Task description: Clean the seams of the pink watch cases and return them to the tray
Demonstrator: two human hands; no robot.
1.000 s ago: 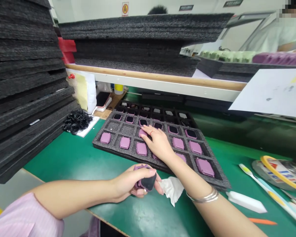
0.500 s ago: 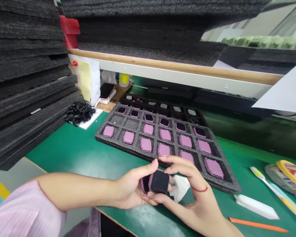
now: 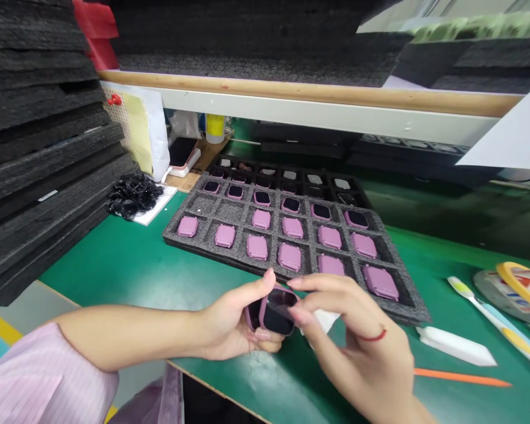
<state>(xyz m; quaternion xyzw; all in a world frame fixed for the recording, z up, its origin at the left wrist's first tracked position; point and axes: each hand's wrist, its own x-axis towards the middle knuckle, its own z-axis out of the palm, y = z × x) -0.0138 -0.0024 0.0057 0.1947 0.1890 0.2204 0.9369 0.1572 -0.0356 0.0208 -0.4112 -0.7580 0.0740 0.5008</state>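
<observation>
Gripping two watch cases, lower centre, the left hand is newly joined by the right hand, hold unclear, for two-handed handling.

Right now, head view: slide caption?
Left hand holding two purple, dark-screened watch cases, right hand at the front one's edge, foam tray beyond.

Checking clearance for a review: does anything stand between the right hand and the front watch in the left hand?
Nothing visible. The right hand is at the edge of the front watch in the left hand; the white tissue shows behind the right hand, not between.
</observation>
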